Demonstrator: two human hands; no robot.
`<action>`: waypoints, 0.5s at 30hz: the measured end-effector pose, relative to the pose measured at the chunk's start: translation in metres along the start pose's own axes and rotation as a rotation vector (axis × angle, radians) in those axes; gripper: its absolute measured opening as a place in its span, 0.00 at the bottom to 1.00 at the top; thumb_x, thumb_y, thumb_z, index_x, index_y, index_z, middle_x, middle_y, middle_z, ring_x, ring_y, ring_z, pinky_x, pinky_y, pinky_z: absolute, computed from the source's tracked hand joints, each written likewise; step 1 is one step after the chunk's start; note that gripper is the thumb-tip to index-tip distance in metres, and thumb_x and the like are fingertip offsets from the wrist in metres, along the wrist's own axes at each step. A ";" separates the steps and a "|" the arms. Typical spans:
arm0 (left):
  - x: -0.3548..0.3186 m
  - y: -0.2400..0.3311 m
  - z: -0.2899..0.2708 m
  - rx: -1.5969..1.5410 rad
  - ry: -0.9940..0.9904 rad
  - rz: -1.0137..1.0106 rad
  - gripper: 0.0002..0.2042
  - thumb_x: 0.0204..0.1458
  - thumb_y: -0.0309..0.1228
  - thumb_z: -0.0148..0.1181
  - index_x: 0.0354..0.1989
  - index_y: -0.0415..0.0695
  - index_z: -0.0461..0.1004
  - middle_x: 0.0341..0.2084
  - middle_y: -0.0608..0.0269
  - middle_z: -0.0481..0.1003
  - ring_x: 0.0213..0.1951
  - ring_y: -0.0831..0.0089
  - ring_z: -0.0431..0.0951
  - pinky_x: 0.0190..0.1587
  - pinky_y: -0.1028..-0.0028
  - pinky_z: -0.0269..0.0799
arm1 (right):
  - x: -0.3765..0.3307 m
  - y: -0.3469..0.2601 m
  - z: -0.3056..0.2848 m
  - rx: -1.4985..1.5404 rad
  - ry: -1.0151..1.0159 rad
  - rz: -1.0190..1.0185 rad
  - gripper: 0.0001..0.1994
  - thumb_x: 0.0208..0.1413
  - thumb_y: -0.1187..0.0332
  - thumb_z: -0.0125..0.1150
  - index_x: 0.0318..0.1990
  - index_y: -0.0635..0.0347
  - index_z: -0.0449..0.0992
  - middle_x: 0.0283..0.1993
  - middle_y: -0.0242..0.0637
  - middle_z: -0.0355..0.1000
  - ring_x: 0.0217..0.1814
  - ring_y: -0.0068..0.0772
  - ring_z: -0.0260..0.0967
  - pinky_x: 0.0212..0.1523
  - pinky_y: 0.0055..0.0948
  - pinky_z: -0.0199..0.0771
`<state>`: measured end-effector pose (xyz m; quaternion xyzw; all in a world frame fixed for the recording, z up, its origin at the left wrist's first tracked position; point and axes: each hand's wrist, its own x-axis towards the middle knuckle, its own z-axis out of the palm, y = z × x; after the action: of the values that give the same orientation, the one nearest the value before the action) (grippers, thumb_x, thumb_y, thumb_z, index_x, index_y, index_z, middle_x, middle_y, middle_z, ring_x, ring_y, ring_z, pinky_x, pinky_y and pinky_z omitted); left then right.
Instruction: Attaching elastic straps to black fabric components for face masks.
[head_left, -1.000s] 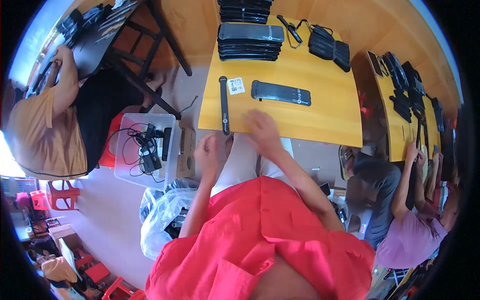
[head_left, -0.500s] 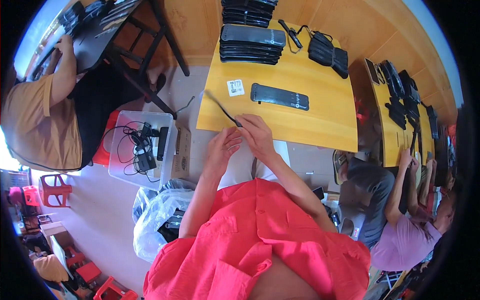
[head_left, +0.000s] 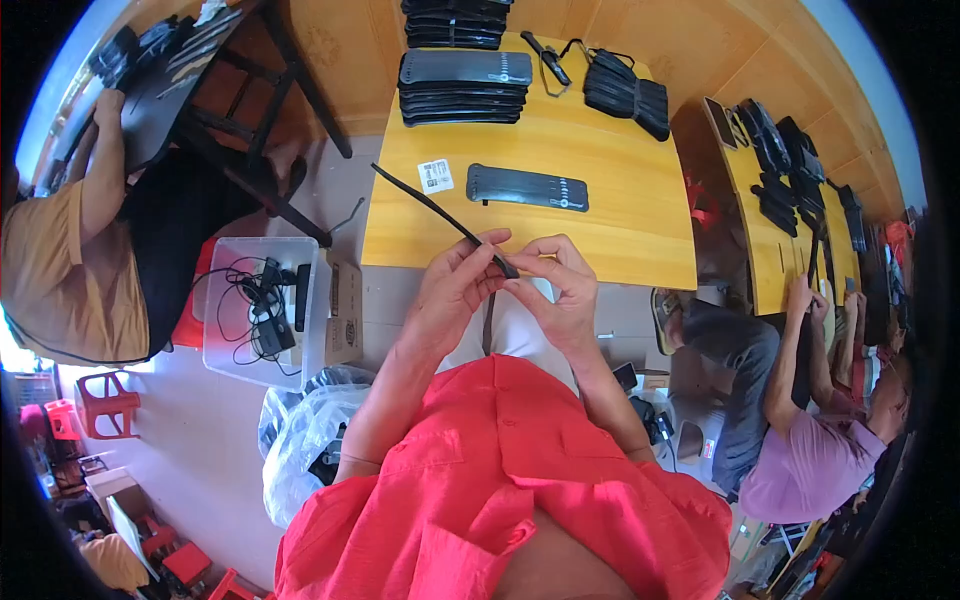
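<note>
Black and thin, a long strap [head_left: 440, 213] is being pinched at its near end by both hands over the near edge of the yellow wooden table [head_left: 620, 215]. The left hand [head_left: 455, 285] is closing thumb and fingers around the strap's end, and the right hand [head_left: 560, 290] is curling in to meet it, fingertips touching the same end, so both are gripping the strap. From there the strap is slanting away toward the table's left edge, its far tip reaching past it. Farther in, near the middle of the table, a flat black panel [head_left: 527, 187] is lying lengthwise, with a small white label [head_left: 435, 176] just to its left. Along the far edge a stack of black panels [head_left: 463, 86] is sitting, and a bundle of black straps [head_left: 625, 94] is lying toward the far right corner.
</note>
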<state>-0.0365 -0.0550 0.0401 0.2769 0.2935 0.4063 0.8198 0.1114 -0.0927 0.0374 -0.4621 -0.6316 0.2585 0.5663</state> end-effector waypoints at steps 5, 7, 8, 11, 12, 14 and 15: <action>0.000 -0.003 0.016 0.185 0.076 0.108 0.18 0.57 0.31 0.49 0.53 0.34 0.63 0.33 0.62 0.72 0.37 0.77 0.72 0.44 0.78 0.68 | 0.002 0.002 -0.012 0.093 -0.028 0.151 0.13 0.39 0.82 0.65 0.36 0.65 0.78 0.37 0.37 0.69 0.36 0.25 0.69 0.37 0.20 0.71; 0.002 -0.008 0.014 0.287 0.075 0.156 0.18 0.57 0.30 0.50 0.53 0.33 0.62 0.32 0.63 0.71 0.36 0.78 0.71 0.43 0.79 0.68 | 0.003 0.006 -0.017 0.294 -0.070 0.269 0.12 0.41 0.83 0.63 0.37 0.65 0.78 0.35 0.35 0.69 0.36 0.23 0.69 0.37 0.19 0.71; 0.003 -0.010 0.012 0.390 0.075 0.203 0.19 0.56 0.30 0.51 0.53 0.33 0.62 0.31 0.64 0.70 0.35 0.79 0.70 0.42 0.79 0.67 | 0.004 0.006 -0.019 0.292 -0.072 0.269 0.12 0.41 0.83 0.63 0.37 0.65 0.78 0.35 0.35 0.69 0.36 0.23 0.69 0.37 0.19 0.71; 0.005 -0.016 0.013 0.418 0.059 0.257 0.19 0.55 0.29 0.52 0.53 0.32 0.62 0.30 0.66 0.68 0.33 0.80 0.68 0.40 0.80 0.66 | 0.006 0.007 -0.026 0.455 -0.101 0.375 0.12 0.43 0.83 0.62 0.38 0.64 0.78 0.35 0.34 0.70 0.36 0.22 0.69 0.37 0.17 0.70; 0.005 -0.016 0.013 0.415 0.059 0.258 0.19 0.55 0.29 0.52 0.53 0.32 0.62 0.30 0.66 0.68 0.33 0.80 0.68 0.40 0.80 0.66 | 0.006 0.008 -0.028 0.434 -0.118 0.392 0.12 0.43 0.83 0.62 0.37 0.65 0.78 0.35 0.35 0.70 0.36 0.23 0.68 0.37 0.18 0.69; 0.007 -0.017 0.014 0.487 0.048 0.283 0.19 0.54 0.28 0.52 0.53 0.32 0.62 0.29 0.66 0.67 0.32 0.81 0.67 0.38 0.81 0.65 | 0.006 0.007 -0.030 0.409 -0.134 0.409 0.11 0.42 0.83 0.63 0.37 0.66 0.78 0.36 0.37 0.71 0.37 0.23 0.68 0.38 0.18 0.69; 0.008 -0.017 0.015 0.484 0.046 0.283 0.19 0.54 0.28 0.52 0.53 0.32 0.62 0.29 0.66 0.67 0.32 0.81 0.67 0.38 0.81 0.65 | 0.006 0.005 -0.030 0.360 -0.116 0.408 0.11 0.43 0.83 0.62 0.37 0.66 0.78 0.36 0.37 0.71 0.36 0.23 0.68 0.37 0.17 0.69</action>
<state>-0.0135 -0.0606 0.0360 0.4934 0.3589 0.4411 0.6582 0.1419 -0.0913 0.0423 -0.4562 -0.5008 0.5010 0.5386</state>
